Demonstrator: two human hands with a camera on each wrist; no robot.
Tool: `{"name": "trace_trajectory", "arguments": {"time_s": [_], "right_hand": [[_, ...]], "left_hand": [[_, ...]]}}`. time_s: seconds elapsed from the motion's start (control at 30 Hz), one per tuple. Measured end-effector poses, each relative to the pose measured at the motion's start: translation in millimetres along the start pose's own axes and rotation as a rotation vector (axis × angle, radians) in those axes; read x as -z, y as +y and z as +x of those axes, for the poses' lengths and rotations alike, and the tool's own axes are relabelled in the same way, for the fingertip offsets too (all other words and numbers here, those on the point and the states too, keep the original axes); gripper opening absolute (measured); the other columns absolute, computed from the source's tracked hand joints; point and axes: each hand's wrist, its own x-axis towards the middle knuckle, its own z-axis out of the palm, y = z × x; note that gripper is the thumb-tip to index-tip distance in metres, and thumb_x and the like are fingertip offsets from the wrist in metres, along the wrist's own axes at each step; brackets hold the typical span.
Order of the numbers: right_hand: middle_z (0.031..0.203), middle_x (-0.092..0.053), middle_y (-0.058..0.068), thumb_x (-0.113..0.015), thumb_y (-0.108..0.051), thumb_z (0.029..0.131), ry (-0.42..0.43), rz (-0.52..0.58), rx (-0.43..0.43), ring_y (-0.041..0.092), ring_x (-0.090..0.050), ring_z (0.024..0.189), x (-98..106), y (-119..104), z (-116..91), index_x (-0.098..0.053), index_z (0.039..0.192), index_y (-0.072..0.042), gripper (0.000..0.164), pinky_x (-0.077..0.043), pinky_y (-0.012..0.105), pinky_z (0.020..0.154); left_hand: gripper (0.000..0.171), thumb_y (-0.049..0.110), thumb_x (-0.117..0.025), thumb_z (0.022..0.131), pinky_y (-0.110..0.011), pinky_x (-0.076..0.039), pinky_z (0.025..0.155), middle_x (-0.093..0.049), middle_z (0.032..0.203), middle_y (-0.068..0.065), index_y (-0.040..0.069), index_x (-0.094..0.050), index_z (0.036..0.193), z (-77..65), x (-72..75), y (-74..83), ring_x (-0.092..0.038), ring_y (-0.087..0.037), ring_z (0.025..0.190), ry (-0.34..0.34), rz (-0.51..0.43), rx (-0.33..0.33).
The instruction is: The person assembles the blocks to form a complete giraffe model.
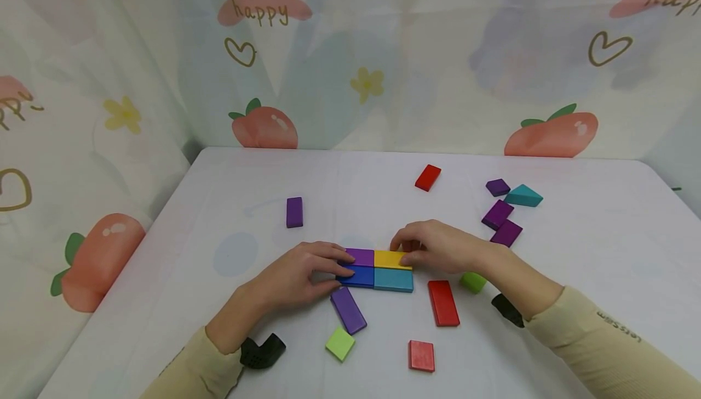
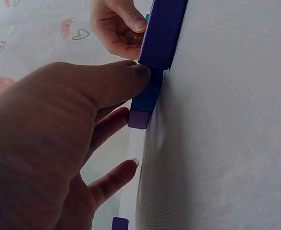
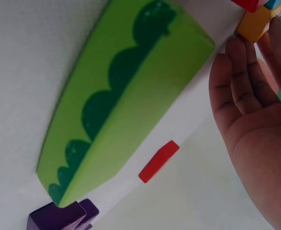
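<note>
Four-sided blocks form a flat two-by-two group: a purple block (image 1: 359, 257) and a yellow block (image 1: 390, 259) at the back, a blue block (image 1: 358, 277) and a teal block (image 1: 393, 280) in front. My left hand (image 1: 301, 272) rests its fairly straight fingers on the left ends of the purple and blue blocks. In the left wrist view its thumb (image 2: 116, 82) lies near the blue side. My right hand (image 1: 438, 246) pinches the yellow block between thumb and fingers; the right wrist view shows the fingers (image 3: 241, 72) at that block's end.
Before the group lie a purple block (image 1: 348, 311), a green block (image 1: 340, 344), a red block (image 1: 443, 303) and a pinkish-red one (image 1: 421, 356). Farther back are a purple block (image 1: 294, 212), a red block (image 1: 428, 177) and a teal triangle (image 1: 524, 196) beside purple pieces. A green block (image 1: 473, 281) sits under the right forearm.
</note>
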Motion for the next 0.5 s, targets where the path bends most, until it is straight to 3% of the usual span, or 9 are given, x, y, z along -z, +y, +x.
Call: {"name": "trace_trajectory", "arguments": {"time_s": [0.3, 0.5], "right_hand": [[0.113, -0.068, 0.0, -0.068, -0.021, 0.098, 0.036, 0.006, -0.034, 0.022, -0.063, 0.107, 1, -4, -3, -0.069, 0.123, -0.009, 0.028, -0.055, 0.038, 0.091], [0.105, -0.066, -0.005, -0.069, -0.024, 0.098, 0.079, 0.012, -0.074, 0.016, -0.061, 0.098, 4, -11, -7, -0.067, 0.126, -0.008, 0.032, -0.055, 0.032, 0.086]], "left_hand": [[0.028, 0.013, -0.074, 0.093, -0.038, -0.042, 0.11, -0.065, 0.132, 0.004, 0.015, -0.076, 0.121, -0.7, -0.4, 0.3, -0.052, -0.017, 0.13, 0.001, 0.006, 0.012], [0.026, 0.015, -0.073, 0.094, -0.038, -0.042, 0.11, -0.065, 0.131, 0.005, 0.015, -0.077, 0.119, -1.9, -1.1, 0.0, -0.053, -0.016, 0.13, 0.027, 0.002, -0.007]]}}
